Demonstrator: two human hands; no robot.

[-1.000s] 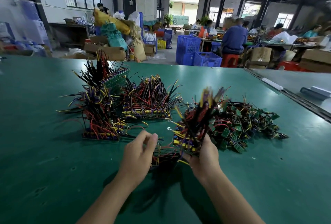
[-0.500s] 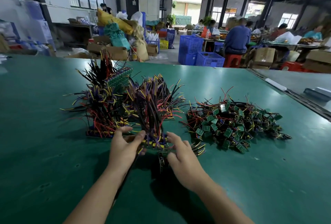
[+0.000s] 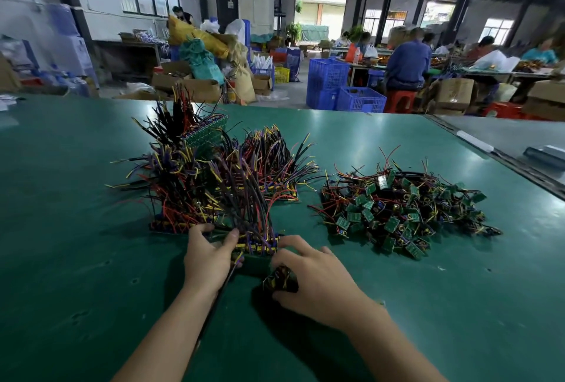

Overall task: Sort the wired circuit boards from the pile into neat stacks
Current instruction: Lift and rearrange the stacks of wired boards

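- Green table (image 3: 91, 274), workshop floor beyond it.
- Row of boards (image 3: 258, 245) lies flat at near centre, its wires standing up in a dense dark sheaf, purple, yellow and red among them.
- Left hand (image 3: 208, 259) at the left end of the row: thumb pressed against the wire bases, fingers curled around the end, pinching it. Forefinger reaches out far-left and touches the near-left stack (image 3: 180, 198).
- One dark wire trails back from under the left hand along the forearm.
- Right hand (image 3: 318, 280) at the right end of the row: fingers arched and spread, tips on the end board.
- Small dark bundle (image 3: 279, 279) sits in the fork of the right thumb and forefinger, which close on it.
- Far stack (image 3: 272, 167) just behind the row, wires fanning up and right.
- Tilted green board (image 3: 206, 134) leans at the far-left edge of the stacks.
- Loose pile (image 3: 403, 207) of small green boards and tangled wires lies right of the stacks, apart from both hands.
- Blue crates (image 3: 342, 88) and a seated person in a blue top (image 3: 408, 65) far right, past the table.
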